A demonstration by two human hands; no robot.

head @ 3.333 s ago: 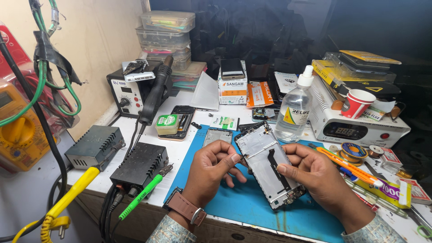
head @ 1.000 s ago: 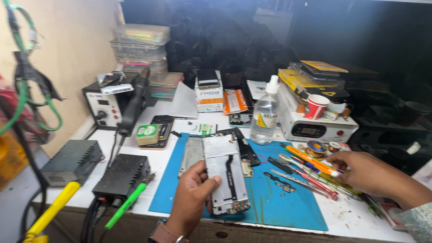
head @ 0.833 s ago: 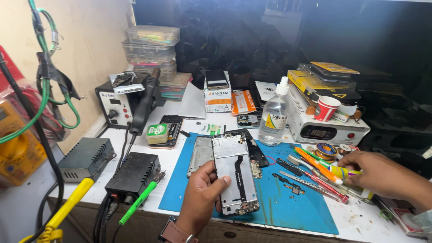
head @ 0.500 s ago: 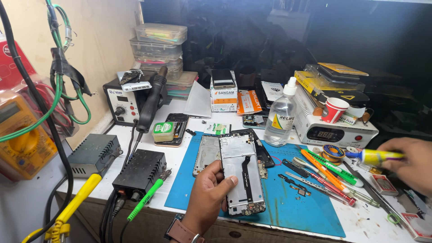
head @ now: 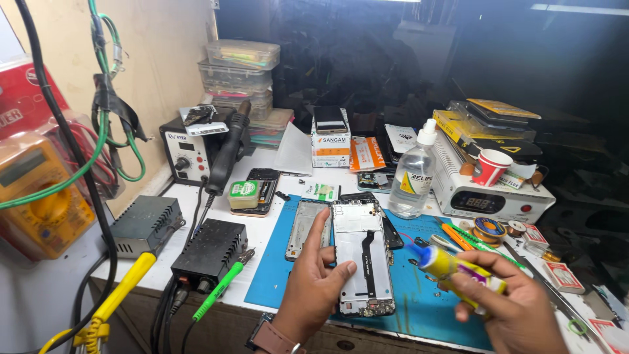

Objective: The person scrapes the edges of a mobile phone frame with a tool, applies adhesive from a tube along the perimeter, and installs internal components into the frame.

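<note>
Here, on the white desk (head: 59,298), a blue work mat (head: 406,288) carries the job: an opened phone frame (head: 362,259) lies on it, propped at its left edge by the left hand (head: 314,288), fingers spread, thumb pressed on the frame's lower left side. The right hand (head: 508,305) is closed around a yellow glue tube (head: 452,267), blue nozzle pointing left toward the frame but apart from it. Judgement: to lay the glue well, keep the frame flat and steady under the left hand, bring the nozzle low to the rim, squeeze lightly, run a thin line. Containers, largest down: stacked clear plastic boxes (head: 239,69) at the back wall, holding small coloured parts, too blurred to tell; a clear bottle (head: 417,176) with white nozzle, holding clear liquid; a red-and-white paper cup (head: 490,168) on the white machine (head: 488,193), contents hidden; a small green-lidded tin (head: 244,195), shut.
</note>
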